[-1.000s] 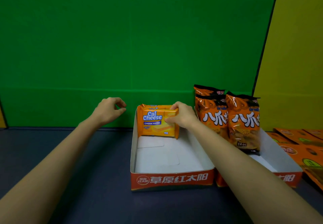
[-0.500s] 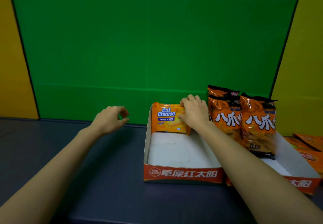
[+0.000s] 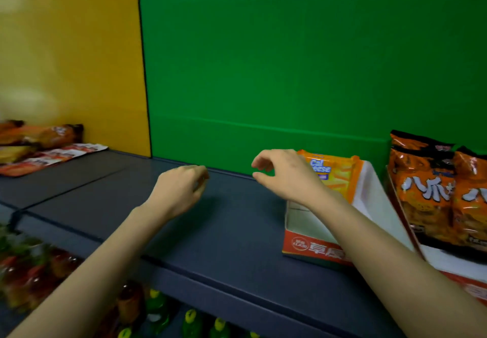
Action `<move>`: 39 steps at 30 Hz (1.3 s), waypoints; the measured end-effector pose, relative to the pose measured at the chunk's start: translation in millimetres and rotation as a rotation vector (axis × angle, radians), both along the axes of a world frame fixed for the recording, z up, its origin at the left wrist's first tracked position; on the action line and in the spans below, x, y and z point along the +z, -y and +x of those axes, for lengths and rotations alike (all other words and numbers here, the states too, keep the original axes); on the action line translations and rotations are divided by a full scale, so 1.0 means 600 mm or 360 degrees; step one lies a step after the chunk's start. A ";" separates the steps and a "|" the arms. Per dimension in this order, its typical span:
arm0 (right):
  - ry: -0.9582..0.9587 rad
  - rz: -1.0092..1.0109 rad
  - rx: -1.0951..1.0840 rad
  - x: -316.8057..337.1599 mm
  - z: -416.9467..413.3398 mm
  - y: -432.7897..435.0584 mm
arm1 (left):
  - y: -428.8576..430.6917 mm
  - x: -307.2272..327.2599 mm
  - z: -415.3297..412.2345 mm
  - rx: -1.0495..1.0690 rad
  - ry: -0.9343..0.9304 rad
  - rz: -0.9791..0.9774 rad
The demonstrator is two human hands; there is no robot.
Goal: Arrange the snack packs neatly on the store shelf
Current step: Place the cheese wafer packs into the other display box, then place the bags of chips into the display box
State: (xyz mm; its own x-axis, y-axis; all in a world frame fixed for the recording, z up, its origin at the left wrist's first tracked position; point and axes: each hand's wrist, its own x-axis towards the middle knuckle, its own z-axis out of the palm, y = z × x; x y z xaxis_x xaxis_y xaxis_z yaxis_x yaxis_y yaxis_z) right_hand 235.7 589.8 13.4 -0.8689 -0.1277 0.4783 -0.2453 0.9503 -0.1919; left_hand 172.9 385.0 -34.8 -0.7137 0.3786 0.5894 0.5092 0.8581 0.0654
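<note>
Released from the wafer pack only half a second ago, the right hand [image 3: 283, 177] has come away from the Cal Cheese pack [image 3: 336, 173] and now hangs in the air to its left, while the view itself has swung leftward to take in more of the shelf. Its grip is apart: thumb and forefinger curve toward each other with a clear gap between them, holding nothing and touching nothing, though the back of the hand hides the pack's left edge. The left hand [image 3: 181, 190] floats above the bare dark shelf [image 3: 226, 232], fingers loosely curled inward and seemingly empty; whether the fingertips meet I cannot tell. That pack stands upright on its long edge against the back wall of the cardboard tray [image 3: 311, 248], which otherwise looks unfilled, so the first placement reads as done and the tray still needs more packs in front of it. Just right of the tray, the orange chip bags [image 3: 421, 192] stand in a second tray, only partly in view. Far to the left, against the yellow panel [image 3: 68, 60], loose snack packs [image 3: 50, 150] lie flat and jumbled on the shelf, and both hands drifting that way suggests these are the next stock to fetch. Below the shelf edge, bottles [image 3: 189, 322] show on a lower level, blurred.
</note>
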 end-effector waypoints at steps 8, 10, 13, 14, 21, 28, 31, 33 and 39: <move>0.0164 0.0002 0.0216 -0.027 -0.033 0.202 | 0.205 -0.016 0.009 0.0247 0.0062 -0.0024; 0.0200 -0.0037 0.0243 -0.036 -0.050 0.259 | 0.267 -0.020 0.008 0.0286 0.0093 -0.0023; 0.0254 -0.0127 0.0278 -0.049 -0.075 0.353 | 0.372 -0.028 0.007 0.0330 0.0119 -0.0025; 0.0267 -0.0154 0.0288 -0.054 -0.083 0.385 | 0.407 -0.032 0.006 0.0344 0.0117 -0.0037; 0.0294 -0.0284 0.0346 -0.073 -0.140 0.585 | 0.610 -0.044 -0.012 0.0450 0.0157 -0.0082; 0.0345 -0.0307 0.0404 -0.070 -0.211 0.728 | 0.752 -0.046 -0.050 0.0541 0.0149 0.0006; 0.0382 -0.0275 0.0418 -0.073 -0.252 0.782 | 0.804 -0.053 -0.084 0.0569 0.0156 0.0079; 0.0386 -0.0267 0.0426 -0.074 -0.283 0.813 | 0.833 -0.055 -0.111 0.0579 0.0156 0.0101; 0.0356 -0.0272 0.0429 -0.070 -0.395 0.895 | 0.920 -0.054 -0.215 0.0589 0.0137 0.0145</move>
State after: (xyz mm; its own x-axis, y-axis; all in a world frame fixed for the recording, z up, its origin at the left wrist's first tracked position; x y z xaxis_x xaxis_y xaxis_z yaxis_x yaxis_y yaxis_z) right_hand -1.0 52.8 -28.5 -0.9003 -0.3006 0.3147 -0.4159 0.8072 -0.4188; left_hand 43.6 -166.7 -67.4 -0.8404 0.0352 0.5409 0.1558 0.9715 0.1787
